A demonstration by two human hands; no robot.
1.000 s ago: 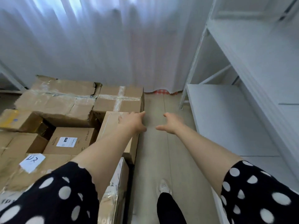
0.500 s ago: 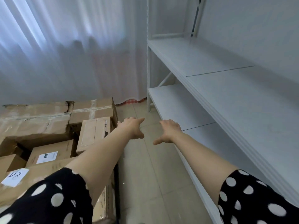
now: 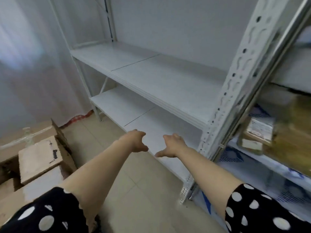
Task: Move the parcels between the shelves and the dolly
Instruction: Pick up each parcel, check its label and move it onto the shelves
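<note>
The left hand [image 3: 136,142] and the right hand [image 3: 173,146] reach out side by side in front of the lower board of the white metal rack [image 3: 161,78], fingers loose and a little spread, holding nothing. This rack has flat, smooth boards and an angular post [image 3: 235,91] with punched holes. To the left of it, across the beige tiled floor [image 3: 134,190], the brown cardboard parcels [image 3: 40,158] stand close together, rectangular, with scuffed tops and some clear tape. To the right of the rack's post, a neighbouring shelf holds more packages [image 3: 259,132], too blurred to tell their kind.
</note>
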